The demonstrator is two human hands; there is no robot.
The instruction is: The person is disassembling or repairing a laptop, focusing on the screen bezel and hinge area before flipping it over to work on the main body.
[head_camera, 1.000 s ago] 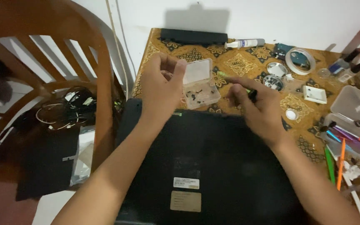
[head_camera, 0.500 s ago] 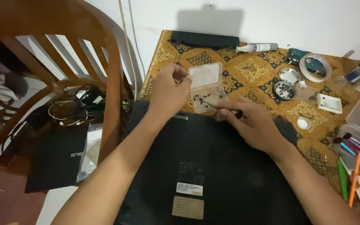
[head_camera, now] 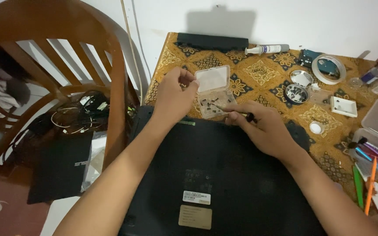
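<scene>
With the left hand (head_camera: 173,98) pinching the small clear screw box (head_camera: 214,94) steady between both hands, the right hand (head_camera: 263,129) best keeps its pinched screwdriver (head_camera: 232,111) tip low, lifting one screw cleanly.

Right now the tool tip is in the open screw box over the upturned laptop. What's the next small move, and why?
Probably touch the tool tip to one screw and lift it. The right hand aims it into the small clear box, the left hand steadies the box, and loose dark screws lie inside.
</scene>
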